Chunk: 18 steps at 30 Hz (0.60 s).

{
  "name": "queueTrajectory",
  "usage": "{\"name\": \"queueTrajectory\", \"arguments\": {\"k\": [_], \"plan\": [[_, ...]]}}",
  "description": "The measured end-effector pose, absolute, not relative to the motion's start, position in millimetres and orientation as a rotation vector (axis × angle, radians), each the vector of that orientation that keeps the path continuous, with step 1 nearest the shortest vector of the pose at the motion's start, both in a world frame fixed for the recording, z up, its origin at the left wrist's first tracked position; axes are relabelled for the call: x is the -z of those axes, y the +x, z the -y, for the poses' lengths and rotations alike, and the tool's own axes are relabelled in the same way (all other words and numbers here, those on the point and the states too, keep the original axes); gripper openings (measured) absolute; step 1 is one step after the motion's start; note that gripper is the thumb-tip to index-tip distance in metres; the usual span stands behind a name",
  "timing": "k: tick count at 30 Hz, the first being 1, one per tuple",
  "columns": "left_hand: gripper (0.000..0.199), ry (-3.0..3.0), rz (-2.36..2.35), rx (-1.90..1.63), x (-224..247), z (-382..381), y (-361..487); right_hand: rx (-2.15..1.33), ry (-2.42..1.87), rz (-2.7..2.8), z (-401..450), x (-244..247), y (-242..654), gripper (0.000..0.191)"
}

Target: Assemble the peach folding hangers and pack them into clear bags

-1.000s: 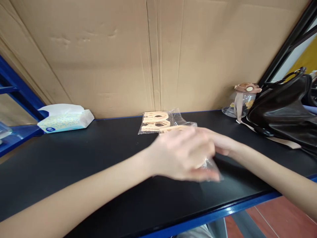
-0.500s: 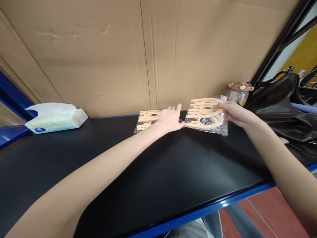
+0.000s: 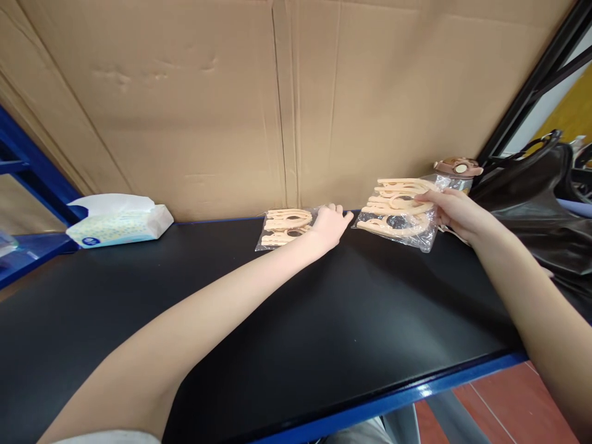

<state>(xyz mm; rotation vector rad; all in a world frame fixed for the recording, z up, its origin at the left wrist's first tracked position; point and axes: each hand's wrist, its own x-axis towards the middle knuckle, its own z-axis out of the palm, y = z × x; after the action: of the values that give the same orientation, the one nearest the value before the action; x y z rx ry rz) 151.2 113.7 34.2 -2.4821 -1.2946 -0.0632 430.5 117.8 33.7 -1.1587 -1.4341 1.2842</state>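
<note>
A clear plastic bag of peach-coloured folding hangers (image 3: 398,206) is pinched at its right edge by my right hand (image 3: 456,213), tilted above the black tabletop (image 3: 351,320). A second clear bag with similar peach pieces (image 3: 287,227) lies flat near the cardboard at the back. My left hand (image 3: 332,223) is at that bag's right end, fingers curled; whether they grip the plastic is hidden. A gap separates my left hand from the raised bag.
Cardboard (image 3: 208,111) stands upright along the back edge. A tissue pack (image 3: 123,222) lies at the left. Behind my right hand is a bottle with a brown lid (image 3: 457,168), beside a dark leather bag (image 3: 531,197). Blue edging (image 3: 416,391) borders the table's front.
The raised bag and my right hand have moved slightly right, away from my left hand. The left fingers, spread before, have curled in. The view has shifted a little.
</note>
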Motion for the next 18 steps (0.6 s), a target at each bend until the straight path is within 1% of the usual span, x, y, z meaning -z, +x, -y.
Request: {"name": "queueTrajectory", "arguments": {"k": [3, 7, 10, 13, 18], "plan": [[0.033, -2.514, 1.372, 0.09, -37.7, -116.2, 150.0, -1.015, -1.22, 1.346, -117.0, -33.1, 428.1, 0.027], [0.034, -2.59, 1.561, 0.171, -48.3, -121.8, 142.5, -0.897, -1.297, 1.317, -116.5, -33.0, 416.6, 0.023], [0.033, -2.649, 1.731, 0.284, -52.4, -128.2, 133.2, -0.895, -1.292, 1.331, -115.6, -30.9, 409.1, 0.02], [0.033, -2.698, 1.908, 0.455, -50.5, -135.7, 121.9, -0.928, -1.234, 1.358, -114.6, -28.5, 407.0, 0.021], [0.031, -2.826, 2.207, 0.784, -46.4, -146.2, 95.3, -1.103, -1.118, 1.448, -109.6, -31.0, 401.6, 0.038]]}}
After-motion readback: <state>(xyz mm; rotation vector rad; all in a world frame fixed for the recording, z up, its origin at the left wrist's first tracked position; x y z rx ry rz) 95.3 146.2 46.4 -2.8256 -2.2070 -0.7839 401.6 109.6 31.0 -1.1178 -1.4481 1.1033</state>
